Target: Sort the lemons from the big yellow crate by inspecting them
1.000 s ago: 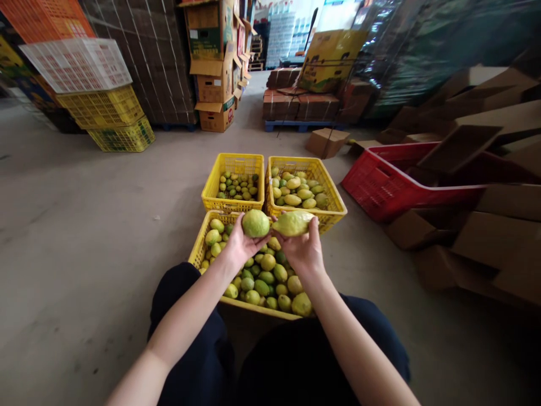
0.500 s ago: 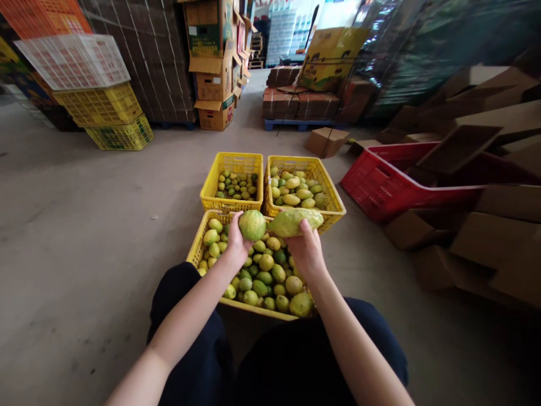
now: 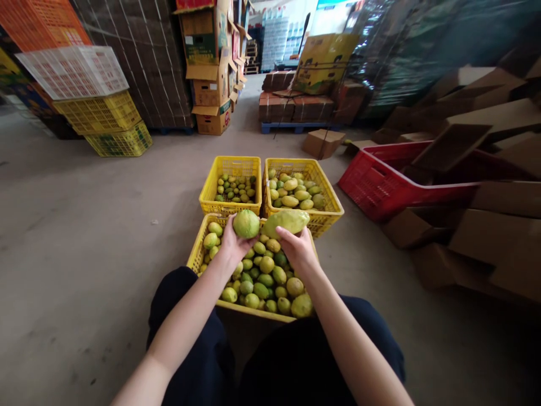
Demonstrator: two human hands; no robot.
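Observation:
My left hand (image 3: 233, 243) is closed round a large, round, green-yellow citrus fruit (image 3: 246, 224). In my right hand (image 3: 299, 249) is a long, bumpy, pale green citrus fruit (image 3: 288, 220), lying sideways with my thumb on its near side. Both are held close together above the far part of the near yellow crate (image 3: 257, 313). Many smaller green and yellow lemons (image 3: 266, 264) fill that crate. A bigger pale fruit (image 3: 301, 305) rests in its near right corner. My palms and some fingers are hidden behind the held fruits.
Beyond it stand two more yellow crates, the left one (image 3: 207, 197) with small lemons, the right one (image 3: 336, 211) with larger yellow fruits. On the right are a red crate (image 3: 372, 186) and cardboard boxes (image 3: 502, 237). Stacked crates (image 3: 101, 113) stand far left; a loaded pallet (image 3: 287, 127) sits behind.
Both held fruits have shifted a little left. My right hand has turned, its thumb now farther left along the long fruit. The view has also tilted slightly.

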